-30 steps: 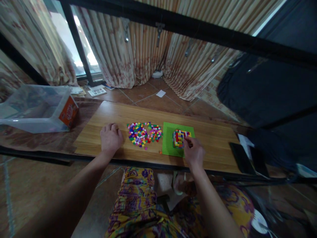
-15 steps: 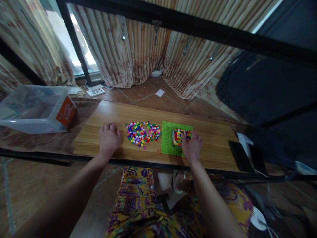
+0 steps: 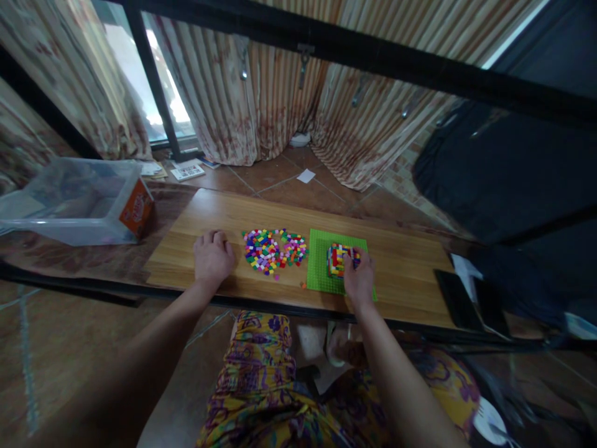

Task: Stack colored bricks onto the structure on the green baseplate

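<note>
**Brick block on the green plate, right hand on it**

So the setup is a long wooden counter point(image 3: 261, 218) over a brown tiled floor point(image 3: 289, 180), with striped, stained curtains point(image 3: 270, 93) hanging behind it and a bright window point(image 3: 163, 87) at the back left. A clear plastic bin point(image 3: 69, 199) with an orange box point(image 3: 136, 207) in its corner sits off the left end, and a dark tablet-ish thing point(image 3: 469, 305) lies on the right end.

The multicoloured brick block point(image 3: 339, 258) sits on the green baseplate point(image 3: 321, 267), right of the counter's middle, with the loose brick pile point(image 3: 274, 250) just beside the plate on its left. The block looks about square from here, so I can't really call a long axis; it stands upright, studs up. The baseplate runs its longer side from near edge to far edge.

Right hand point(image 3: 359, 280) is on the block's right side, fingers point(image 3: 357, 258) curled against it; can't tell if they're pinching a loose brick. Left hand point(image 3: 213, 256) rests on the wood left of the pile, loosely closed, holding nothing I can see.

Versus half a second ago: right hand has slid a bit nearer and covers more of the plate's near right corner. Left hand hasn't moved. The view has shifted slightly.
</note>
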The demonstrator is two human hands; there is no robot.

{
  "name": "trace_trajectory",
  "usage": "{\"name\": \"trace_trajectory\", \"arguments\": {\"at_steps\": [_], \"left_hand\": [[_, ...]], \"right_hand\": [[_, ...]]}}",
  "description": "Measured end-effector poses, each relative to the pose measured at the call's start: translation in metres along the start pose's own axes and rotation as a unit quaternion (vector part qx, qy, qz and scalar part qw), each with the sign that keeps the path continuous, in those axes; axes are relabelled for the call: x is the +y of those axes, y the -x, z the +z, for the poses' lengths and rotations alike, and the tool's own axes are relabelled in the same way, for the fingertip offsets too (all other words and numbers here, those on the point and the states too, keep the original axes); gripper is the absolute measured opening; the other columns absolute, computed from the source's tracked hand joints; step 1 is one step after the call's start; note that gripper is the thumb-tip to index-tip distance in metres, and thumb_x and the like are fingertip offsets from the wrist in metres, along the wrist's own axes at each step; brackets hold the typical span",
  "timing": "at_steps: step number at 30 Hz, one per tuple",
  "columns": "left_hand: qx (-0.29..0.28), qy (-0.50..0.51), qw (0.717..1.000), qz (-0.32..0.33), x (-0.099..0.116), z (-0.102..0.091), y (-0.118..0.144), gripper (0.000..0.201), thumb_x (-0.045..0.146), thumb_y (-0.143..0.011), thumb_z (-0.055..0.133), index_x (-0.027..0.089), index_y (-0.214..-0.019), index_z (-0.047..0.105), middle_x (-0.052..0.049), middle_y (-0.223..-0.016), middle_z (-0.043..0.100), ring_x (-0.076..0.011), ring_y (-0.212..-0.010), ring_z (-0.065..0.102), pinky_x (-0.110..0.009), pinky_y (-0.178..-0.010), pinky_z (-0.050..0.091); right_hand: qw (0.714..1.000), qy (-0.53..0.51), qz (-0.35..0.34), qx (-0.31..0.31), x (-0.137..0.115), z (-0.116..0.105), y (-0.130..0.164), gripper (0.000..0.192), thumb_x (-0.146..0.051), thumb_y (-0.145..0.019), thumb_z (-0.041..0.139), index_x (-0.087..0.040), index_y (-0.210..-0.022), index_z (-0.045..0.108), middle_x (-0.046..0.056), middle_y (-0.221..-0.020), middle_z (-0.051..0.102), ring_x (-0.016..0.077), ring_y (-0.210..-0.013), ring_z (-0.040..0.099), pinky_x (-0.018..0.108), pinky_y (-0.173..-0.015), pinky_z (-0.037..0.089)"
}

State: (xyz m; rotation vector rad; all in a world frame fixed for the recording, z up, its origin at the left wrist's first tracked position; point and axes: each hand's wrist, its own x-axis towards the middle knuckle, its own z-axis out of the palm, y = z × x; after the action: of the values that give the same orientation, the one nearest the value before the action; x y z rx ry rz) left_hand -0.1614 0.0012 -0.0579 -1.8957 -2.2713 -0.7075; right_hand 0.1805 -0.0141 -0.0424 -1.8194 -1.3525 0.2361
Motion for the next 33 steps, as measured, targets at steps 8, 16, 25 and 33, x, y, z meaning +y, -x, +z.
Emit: {"name": "trace_trajectory", "arguments": {"at_steps": [8,16,25,33], "left_hand": [[0.006,0.001,1.0,0.0,0.001,-0.002,0.001,0.031,0.025,-0.087,0.04,0.013,-0.105,0.062,-0.019,-0.113,0.062,-0.0344,-0.106,0.054,-0.049,-0.093,0.038],[0.006,0.002,1.0,-0.005,0.001,-0.001,0.002,0.03,0.024,-0.088,0.04,0.013,-0.104,0.063,-0.018,-0.115,0.062,-0.0343,-0.107,0.054,-0.048,-0.092,0.039],[-0.001,0.009,1.0,-0.009,0.003,-0.004,0.003,0.028,0.024,-0.088,0.04,0.014,-0.102,0.062,-0.018,-0.116,0.061,-0.0334,-0.109,0.053,-0.047,-0.095,0.039],[-0.002,0.003,1.0,-0.01,0.004,-0.004,0.005,0.027,0.024,-0.088,0.042,0.014,-0.104,0.062,-0.017,-0.117,0.061,-0.0337,-0.109,0.053,-0.047,-0.094,0.039]], "right_hand": [[0.999,0.025,-0.031,0.021,-0.003,-0.011,0.004,0.044,-0.045,-0.09,0.044,-0.013,-0.115,0.062,0.018,-0.113,0.062,0.0274,-0.112,0.053,0.046,-0.099,0.04],[0.981,0.01,-0.187,-0.052,-0.052,0.0,0.013,0.031,-0.03,-0.093,0.041,-0.02,-0.1,0.069,0.011,-0.108,0.065,0.0229,-0.107,0.055,0.042,-0.098,0.041],[0.957,0.069,-0.209,-0.19,-0.082,0.047,0.008,0.027,-0.022,-0.091,0.047,-0.018,-0.096,0.073,0.01,-0.099,0.068,0.0217,-0.097,0.058,0.035,-0.091,0.042],[0.932,0.137,-0.229,-0.244,-0.094,0.087,-0.009,0.023,-0.021,-0.089,0.052,-0.021,-0.099,0.073,0.008,-0.099,0.066,0.0218,-0.099,0.056,0.033,-0.092,0.04]]}}
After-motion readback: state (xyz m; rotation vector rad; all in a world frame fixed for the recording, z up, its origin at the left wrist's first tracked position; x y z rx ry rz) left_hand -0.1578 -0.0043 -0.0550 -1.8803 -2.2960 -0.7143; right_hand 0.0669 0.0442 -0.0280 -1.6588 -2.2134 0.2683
